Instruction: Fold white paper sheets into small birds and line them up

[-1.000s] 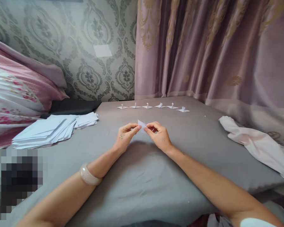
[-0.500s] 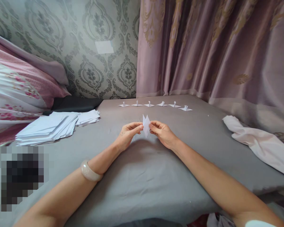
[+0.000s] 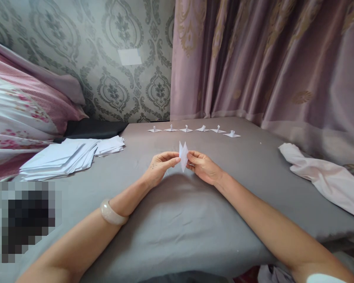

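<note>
A small piece of folded white paper is held upright above the grey cloth, its two points up and one point down. My left hand pinches its left edge between thumb and fingers. From the other side, my right hand grips the right edge, with the fingertips partly behind the paper. Beyond my hands, several folded white paper cranes stand in a row on the cloth. A pale bangle circles my left wrist.
Stacks of white paper sheets lie at the left, in front of a black flat item. At the right is a crumpled white cloth. A grey sheet covers the surface; a pink curtain hangs behind.
The folded paper has shifted very slightly to the right and turned a little in my fingers. Both hands keep their hold on it.
</note>
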A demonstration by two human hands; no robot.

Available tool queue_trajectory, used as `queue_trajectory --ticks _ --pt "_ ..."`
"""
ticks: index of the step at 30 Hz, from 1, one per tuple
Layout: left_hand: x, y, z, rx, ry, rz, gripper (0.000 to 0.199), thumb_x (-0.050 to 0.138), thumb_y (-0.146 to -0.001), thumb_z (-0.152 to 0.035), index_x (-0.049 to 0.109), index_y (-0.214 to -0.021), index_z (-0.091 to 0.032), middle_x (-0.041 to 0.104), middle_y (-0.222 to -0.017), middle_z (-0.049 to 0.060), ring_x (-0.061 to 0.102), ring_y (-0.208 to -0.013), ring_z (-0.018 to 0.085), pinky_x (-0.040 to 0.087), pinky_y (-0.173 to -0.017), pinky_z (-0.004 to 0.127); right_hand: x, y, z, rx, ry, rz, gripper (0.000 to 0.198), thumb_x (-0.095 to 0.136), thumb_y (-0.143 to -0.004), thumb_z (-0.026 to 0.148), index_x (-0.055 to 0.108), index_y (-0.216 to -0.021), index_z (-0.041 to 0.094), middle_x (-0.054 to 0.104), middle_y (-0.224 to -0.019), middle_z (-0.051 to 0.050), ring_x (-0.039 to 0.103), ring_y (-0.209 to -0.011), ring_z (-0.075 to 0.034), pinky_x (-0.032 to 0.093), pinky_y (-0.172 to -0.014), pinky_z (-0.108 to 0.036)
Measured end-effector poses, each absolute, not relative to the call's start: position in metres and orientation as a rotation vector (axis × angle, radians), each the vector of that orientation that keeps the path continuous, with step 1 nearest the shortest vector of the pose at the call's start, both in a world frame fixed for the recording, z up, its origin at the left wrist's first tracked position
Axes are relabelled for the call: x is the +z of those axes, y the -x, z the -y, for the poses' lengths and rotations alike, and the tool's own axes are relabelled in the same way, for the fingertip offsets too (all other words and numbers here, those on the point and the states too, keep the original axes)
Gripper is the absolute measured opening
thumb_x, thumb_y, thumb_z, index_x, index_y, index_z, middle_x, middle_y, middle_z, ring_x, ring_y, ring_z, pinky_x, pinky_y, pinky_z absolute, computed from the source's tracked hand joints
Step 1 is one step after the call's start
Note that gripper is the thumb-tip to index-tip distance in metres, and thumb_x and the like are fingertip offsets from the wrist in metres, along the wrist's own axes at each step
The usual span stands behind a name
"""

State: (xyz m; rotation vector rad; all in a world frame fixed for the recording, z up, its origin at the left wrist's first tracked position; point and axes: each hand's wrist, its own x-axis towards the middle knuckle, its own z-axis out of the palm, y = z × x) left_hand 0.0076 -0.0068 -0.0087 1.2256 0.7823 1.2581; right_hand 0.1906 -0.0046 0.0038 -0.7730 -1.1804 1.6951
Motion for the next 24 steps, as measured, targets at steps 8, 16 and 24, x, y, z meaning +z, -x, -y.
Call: queue_trajectory --ticks 8,16,24 --pt "-0.005 -0.009 0.01 1.269 -1.259 -0.808 0.023 0.08 -0.067 -0.033 0.075 -0.083 -0.018 0.069 -0.078 0.004 0.052 -0.066 0.011 0.042 -0.065 0.025 0.005 -0.193 0.003 1.752 0.781 1.179 0.024 0.075 -0.07 0.043 0.069 -0.082 0.023 0.062 -0.074 0.002 0.056 -0.072 -0.012 0.044 -0.077 -0.028" --pt "-0.008 -0.009 0.01 1.311 -1.356 -0.894 0.024 0.072 -0.075 -0.038 0.073 -0.085 -0.016 0.065 -0.07 0.002 0.054 -0.065 0.012 0.042 -0.064 0.025 0.002 -0.189 0.005 1.527 0.872 1.276 0.028 0.072 -0.071 0.047 0.069 -0.084 0.022 0.068 -0.086 0.0 0.059 -0.08 -0.014 0.043 -0.078 -0.029" --pt "-0.009 -0.01 0.011 1.282 -1.386 -0.894 0.025 0.076 -0.071 -0.038 0.072 -0.084 -0.017 0.069 -0.078 0.003 0.056 -0.068 0.012 0.042 -0.065 0.024 0.009 -0.182 0.014 1.275 0.975 1.39 0.029 0.071 -0.07 0.047 0.067 -0.081 0.021 0.069 -0.081 -0.002 0.06 -0.076 -0.015 0.045 -0.078 -0.031"
